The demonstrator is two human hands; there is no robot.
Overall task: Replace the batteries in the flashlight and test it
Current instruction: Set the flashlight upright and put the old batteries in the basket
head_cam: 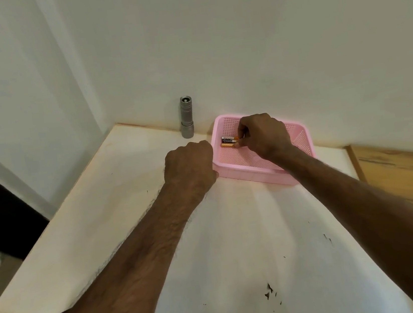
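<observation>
My right hand (262,133) reaches into the pink basket (300,141), fingertips pinched on the batteries (228,141) lying there. My left hand (189,165) is a closed fist (whether it holds anything, I cannot tell) touching the basket's near-left corner. The flashlight (186,117) stands upright beyond that fist, against the wall.

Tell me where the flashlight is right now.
In the head view the flashlight stands upright at the back of the table against the wall, just left of the pink basket and beyond the left hand.
</observation>
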